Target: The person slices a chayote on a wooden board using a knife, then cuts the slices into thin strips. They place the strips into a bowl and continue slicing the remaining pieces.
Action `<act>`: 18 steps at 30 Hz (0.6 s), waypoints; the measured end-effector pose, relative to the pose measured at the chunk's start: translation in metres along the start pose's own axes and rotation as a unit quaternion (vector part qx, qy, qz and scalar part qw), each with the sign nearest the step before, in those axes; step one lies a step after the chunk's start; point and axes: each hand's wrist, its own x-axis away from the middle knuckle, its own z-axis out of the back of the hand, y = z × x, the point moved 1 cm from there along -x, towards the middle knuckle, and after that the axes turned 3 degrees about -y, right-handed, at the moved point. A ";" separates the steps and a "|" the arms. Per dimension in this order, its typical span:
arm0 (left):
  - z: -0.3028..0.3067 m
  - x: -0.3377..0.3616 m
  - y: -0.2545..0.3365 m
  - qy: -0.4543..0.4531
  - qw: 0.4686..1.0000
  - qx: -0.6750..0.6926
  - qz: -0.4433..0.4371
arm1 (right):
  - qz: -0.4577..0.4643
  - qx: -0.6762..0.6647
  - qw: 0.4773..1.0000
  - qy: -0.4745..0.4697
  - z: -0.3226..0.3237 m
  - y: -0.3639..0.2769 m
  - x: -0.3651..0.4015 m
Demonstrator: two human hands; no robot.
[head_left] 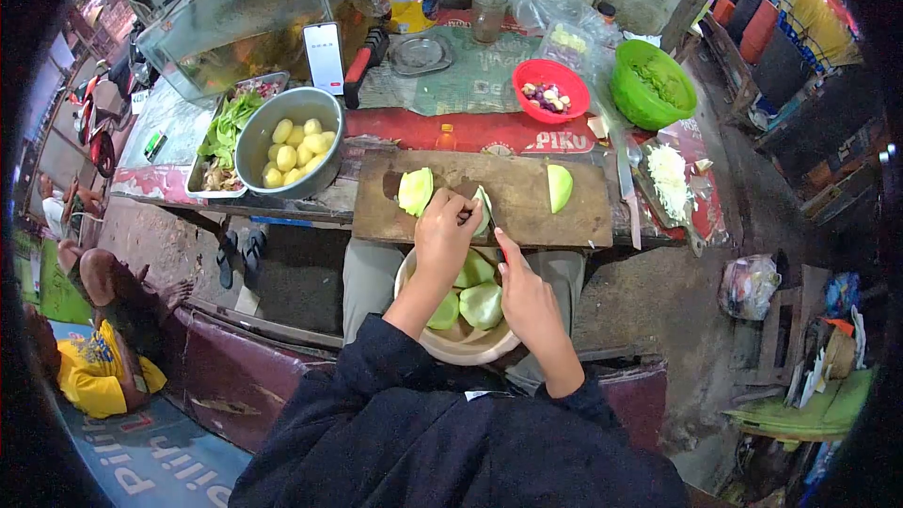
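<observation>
On the wooden cutting board point(513, 183), the fingers of my left hand point(444, 233) are closed on a pale green piece of chayote point(483, 211). My right hand point(529, 301) grips a knife point(499, 243) by its reddish handle, its blade beside that piece; whether it touches is hard to see. To the left lies a stack of cut chayote slices point(414, 192), and a larger wedge of chayote point(560, 188) rests toward the right end. Below the board, a cream bowl point(461, 355) between my legs holds several peeled chayote pieces point(481, 306).
A grey pot of peeled potatoes point(303, 146) stands left, beside a tray of greens point(226, 127) and an upright phone point(324, 58). Rightward are a red bowl of shallots point(548, 97), a green basket point(653, 85), another knife point(628, 190) and shredded white vegetable point(668, 183). A person in yellow point(94, 376) sits left.
</observation>
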 end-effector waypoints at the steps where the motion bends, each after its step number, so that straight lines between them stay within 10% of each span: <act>1: 0.000 -0.001 -0.001 0.002 1.000 -0.002 -0.006 | -0.007 -0.005 1.000 -0.011 0.001 0.000 0.006; 18: 0.001 -0.002 0.004 -0.012 1.000 0.001 0.027 | 0.004 -0.029 1.000 0.000 0.002 -0.007 0.003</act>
